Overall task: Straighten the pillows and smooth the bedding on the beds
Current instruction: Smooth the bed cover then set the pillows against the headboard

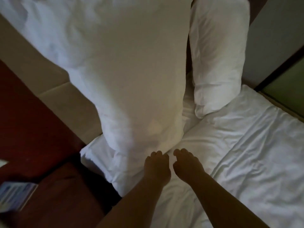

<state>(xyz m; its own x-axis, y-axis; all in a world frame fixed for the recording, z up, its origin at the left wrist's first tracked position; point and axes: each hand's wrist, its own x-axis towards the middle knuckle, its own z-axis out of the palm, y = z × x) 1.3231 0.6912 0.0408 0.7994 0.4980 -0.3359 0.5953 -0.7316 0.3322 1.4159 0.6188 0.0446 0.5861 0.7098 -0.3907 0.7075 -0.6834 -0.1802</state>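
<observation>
Bedding, white and creased, not yet smoothed, lies nearest under the left hand and right hand, fingers curled, grip unclear, at the near end of a large pillow whose long axis runs away from the hands, with a second pillow parallel beyond it, neither yet straightened.

and here we have the bare left hand, uncovered from knuckles to wrist, running into a bare left forearm, skin showing right down to the bottom edge. alongside it, the bare right hand, same story, and the bare right forearm, skin showing all the way to the frame's edge. rounded knuckles, slim wrists on both. dim light, soft picture, so nails and fine marks can't be made out.
</observation>
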